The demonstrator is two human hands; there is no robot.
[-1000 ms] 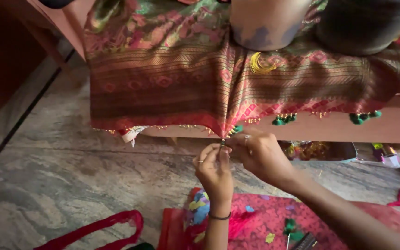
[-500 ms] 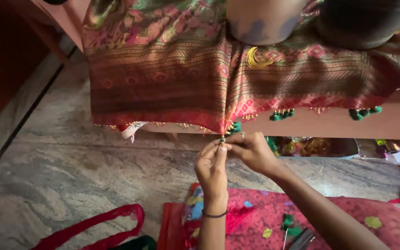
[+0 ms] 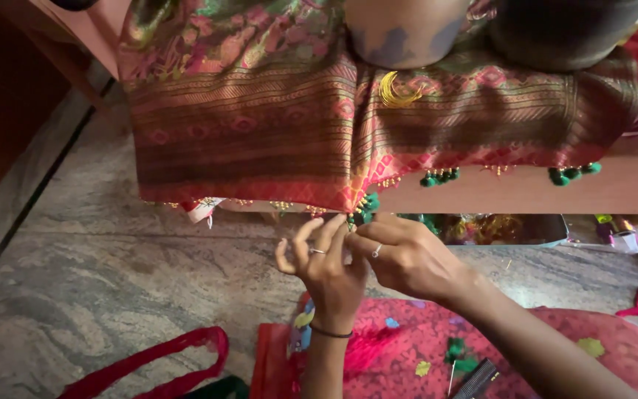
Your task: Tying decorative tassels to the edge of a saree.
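Observation:
A patterned red, brown and gold silk cloth (image 3: 260, 133) hangs over a wooden ledge (image 3: 526, 196), its lower edge trimmed with gold beads and green tassels (image 3: 438, 176). Both hands meet at that edge, under a green tassel (image 3: 363, 207). My left hand (image 3: 324, 266) pinches the hem with thumb and forefinger, the other fingers spread out. My right hand (image 3: 407, 255) pinches the same spot from the right. Whatever small thing sits between the fingertips is hidden.
Two heavy round objects (image 3: 407, 29) weigh the cloth down on the ledge. A coil of yellow thread (image 3: 396, 90) lies on the cloth. A tray of craft bits (image 3: 511, 229) sits under the ledge. Red straps (image 3: 149, 362) lie on the stone floor (image 3: 112, 273).
My hands have shifted slightly up to the hem. The left hand's fingers have fanned out, and the right hand has closed in over the same point.

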